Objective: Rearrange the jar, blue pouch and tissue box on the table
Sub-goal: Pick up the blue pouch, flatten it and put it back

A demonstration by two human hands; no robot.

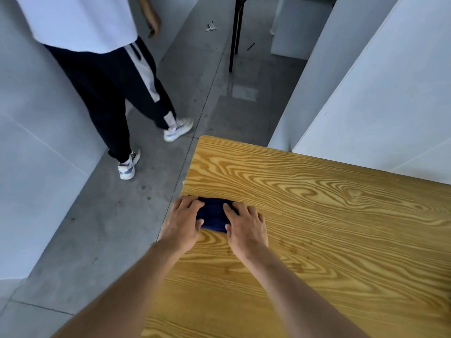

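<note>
A dark blue pouch (212,213) lies flat on the wooden table (329,228), close to its left edge. My left hand (184,220) covers the pouch's left end, fingers over the top and thumb at the near side. My right hand (246,224) grips its right end the same way. Only the pouch's middle strip shows between the two hands. No jar or tissue box is in view.
The table's left edge and far left corner (202,139) border a grey tiled floor. A person in dark trousers and white trainers (127,167) stands on the floor to the left. White partition walls (366,93) rise behind the table. A black chair leg (233,45) stands far back.
</note>
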